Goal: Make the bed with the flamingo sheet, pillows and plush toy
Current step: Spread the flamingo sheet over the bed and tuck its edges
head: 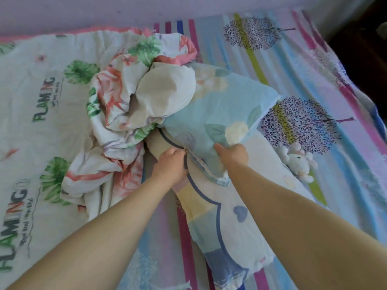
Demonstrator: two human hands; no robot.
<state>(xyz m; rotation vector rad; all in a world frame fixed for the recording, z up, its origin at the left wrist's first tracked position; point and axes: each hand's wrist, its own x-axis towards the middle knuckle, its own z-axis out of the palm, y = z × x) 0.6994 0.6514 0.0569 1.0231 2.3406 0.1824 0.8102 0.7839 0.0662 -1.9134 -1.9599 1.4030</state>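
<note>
Centrally placed, item one: blue floral pillow point(219, 105), lying slantwise on the striped bed sheet point(314, 65), its far end resting against bunched cloth. Item two: left hand point(171, 162), at the pillow's near-left corner by the zip edge, fingers curled tight and gripping the cover there. Item three: right hand point(232, 153), just right of the left hand on the same near edge, thumb on top and fingers tucked under, holding a fold of the blue cover. Item four: second pillow point(219, 222), long and pale with blue hearts and dark piping, lying under the blue pillow's near end and running toward the viewer. Item five: flamingo sheet point(31, 105), white with pink birds, green leaves and lettering. It lies left of the blue pillow, partly spread flat and partly heaped in a crumpled mound that touches the pillow's far-left side. Item six: plush toy point(297, 162), small and white, lying to the right of the blue pillow's near corner, just beside the second pillow. Item seven: lilac wall point(104, 9), beyond the blue pillow's far end.
</note>
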